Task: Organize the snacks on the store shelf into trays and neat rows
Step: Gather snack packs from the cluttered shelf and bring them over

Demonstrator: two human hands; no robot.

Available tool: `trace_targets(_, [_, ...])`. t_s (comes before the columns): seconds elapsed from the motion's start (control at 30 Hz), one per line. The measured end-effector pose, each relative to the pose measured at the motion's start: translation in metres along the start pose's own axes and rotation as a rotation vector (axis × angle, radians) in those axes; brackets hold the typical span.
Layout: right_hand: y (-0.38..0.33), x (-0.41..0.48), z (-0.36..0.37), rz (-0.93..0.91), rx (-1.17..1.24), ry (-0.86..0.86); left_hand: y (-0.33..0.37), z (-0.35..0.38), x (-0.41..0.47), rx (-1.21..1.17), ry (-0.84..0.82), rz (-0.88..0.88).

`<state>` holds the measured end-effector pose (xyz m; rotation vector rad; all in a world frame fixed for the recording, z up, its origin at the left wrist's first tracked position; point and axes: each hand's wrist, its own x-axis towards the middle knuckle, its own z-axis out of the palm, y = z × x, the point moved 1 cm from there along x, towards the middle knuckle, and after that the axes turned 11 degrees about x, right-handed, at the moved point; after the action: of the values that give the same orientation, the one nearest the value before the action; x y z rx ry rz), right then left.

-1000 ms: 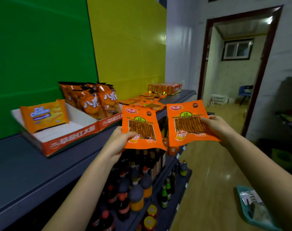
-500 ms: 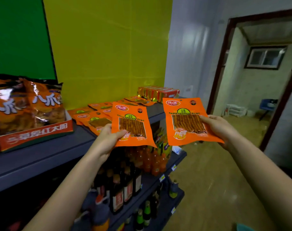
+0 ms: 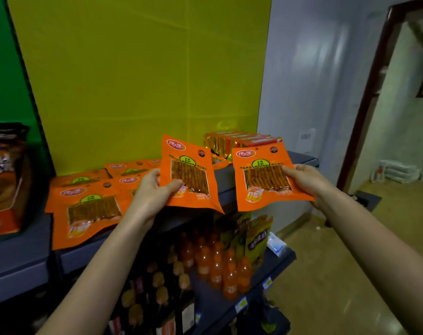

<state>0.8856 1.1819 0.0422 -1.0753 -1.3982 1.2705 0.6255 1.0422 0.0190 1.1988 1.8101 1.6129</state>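
Both held packets have come closer to the top shelf than half a second ago, and the tray of brown bags has slid almost out of view at the shelf's left end. That grey shelf runs up to the right, and its front edge is bare below the hands. Open floor lies off its right end. On the shelf, left of the hands, lies a loose overlapping pile of orange packets. Gold-and-red boxes stand at its far right end. The left packet hangs tilted over the shelf's front edge, and the right packet is in the air just off that edge, the two apart. The left hand pinches its packet's lower left corner, thumb on the face. The right hand grips its packet's right side, thumb in front. Both forearms reach up from below.
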Motion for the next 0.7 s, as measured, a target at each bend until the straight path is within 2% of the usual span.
trace_targets(0.1, [-0.006, 0.045, 0.000, -0.074, -0.012, -0.037, 0.000, 0.017, 0.030, 0.082, 0.037, -0.004])
trace_targets(0.53, [0.030, 0.168, 0.042, -0.022, -0.115, -0.376, -0.019, 0.071, 0.079, 0.364, 0.243, -0.200])
trace_targets(0.7, [0.041, 0.198, 0.048, -0.175, -0.358, -0.396, -0.013, 0.090, 0.081, 0.773, 0.347, -0.234])
